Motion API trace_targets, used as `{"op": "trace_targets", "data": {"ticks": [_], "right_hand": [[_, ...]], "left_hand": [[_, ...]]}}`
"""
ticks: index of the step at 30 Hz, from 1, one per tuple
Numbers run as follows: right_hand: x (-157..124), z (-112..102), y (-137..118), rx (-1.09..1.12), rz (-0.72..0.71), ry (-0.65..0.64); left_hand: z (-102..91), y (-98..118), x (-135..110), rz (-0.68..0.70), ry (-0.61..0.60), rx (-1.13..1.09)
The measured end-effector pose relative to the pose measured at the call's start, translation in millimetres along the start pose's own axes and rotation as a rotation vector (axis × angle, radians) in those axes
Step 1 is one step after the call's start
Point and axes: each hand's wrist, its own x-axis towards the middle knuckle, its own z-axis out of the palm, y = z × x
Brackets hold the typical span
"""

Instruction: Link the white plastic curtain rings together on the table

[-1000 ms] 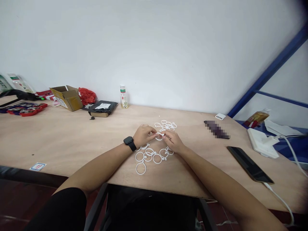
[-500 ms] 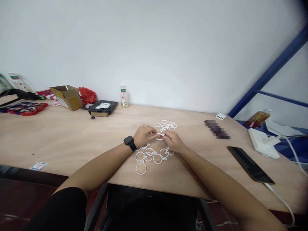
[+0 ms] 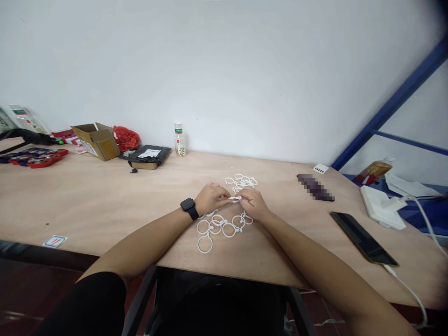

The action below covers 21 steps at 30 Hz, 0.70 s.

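Between my two hands is a white plastic ring (image 3: 235, 199) with a small tab, seen nearly edge-on. My left hand (image 3: 212, 197), a dark watch (image 3: 189, 207) on its wrist, pinches the ring's left side between thumb and fingers. On its right side my right hand (image 3: 253, 202) grips it near the tab. Several similar rings (image 3: 229, 229) lie loosely grouped on the table just below the hands. Beyond the fingers sits a tangled pile of more white rings (image 3: 245, 181), partly hidden by my right hand.
On the wooden table (image 3: 147, 205), a phone (image 3: 364, 238) with a cable and a white power strip (image 3: 381, 207) lie at right. A bottle (image 3: 179, 140), a black parcel (image 3: 150, 156) and an open cardboard box (image 3: 96, 141) stand along the wall.
The held ring has tilted from a visible open circle to almost edge-on. Both hands stay in nearly the same place, and the loose rings have not moved.
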Motion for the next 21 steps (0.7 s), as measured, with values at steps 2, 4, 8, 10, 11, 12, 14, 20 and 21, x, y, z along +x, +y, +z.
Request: {"op": "trace_targets", "data": {"ticks": [2, 4, 8, 10, 11, 12, 14, 20, 21], "right_hand": [[-0.1, -0.4, 0.5, 0.005, 0.006, 0.021], [-0.6, -1.2, 0.7, 0.012, 0.018, 0.052], [-0.9, -4.5, 1.3, -0.024, 0.108, 0.101], [0.0, -6.4, 4.3, -0.056, 0.196, 0.139], [0.7, -7.3, 7.1, -0.071, 0.243, 0.161], [1.4, -8.0, 10.6, -0.086, 0.290, 0.177], [2.7, -9.2, 19.3, -0.115, 0.374, 0.188], [0.7, -14.5, 30.6, -0.104, 0.308, 0.107], [0.0, -16.5, 28.2, -0.081, 0.244, 0.048]], "left_hand": [[0.3, 1.4, 0.2, 0.002, -0.020, 0.006], [0.9, 2.8, 0.5, 0.004, -0.037, 0.008], [-0.8, 2.3, 0.9, -0.028, -0.044, -0.002], [-4.0, -0.7, 0.5, -0.044, -0.064, -0.002], [-5.9, -2.8, 0.1, -0.037, -0.095, 0.002], [-7.6, -5.3, -0.4, -0.017, -0.143, 0.009], [-9.9, -10.5, -1.6, 0.031, -0.249, 0.026], [-1.7, -19.7, -3.0, 0.080, -0.343, 0.052], [0.5, -19.9, -2.8, 0.077, -0.338, 0.058]]}}
